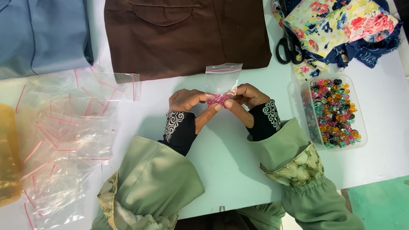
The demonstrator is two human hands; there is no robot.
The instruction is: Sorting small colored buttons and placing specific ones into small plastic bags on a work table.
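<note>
I am seeing a clear little bag [221, 81] with a pink strip along its top, showing pink beads [217, 99] at the bottom. The heap of spare bags [64, 140] is showing the same clear film and pink strips. My sleeves [157, 179] are showing sage green, with black cuffs [181, 130] carrying white scrollwork. The folded cloth [187, 34] is looking dark brown, another cloth [42, 34] is looking dusty blue. The bundled fabric [341, 25] is showing red and pink flowers on cream and navy. The clear tub [360, 140] is glinting with green, orange, pink and black buttons. The scissors [287, 49] are showing black handles, and the table [238, 162] is looking pale mint.
</note>
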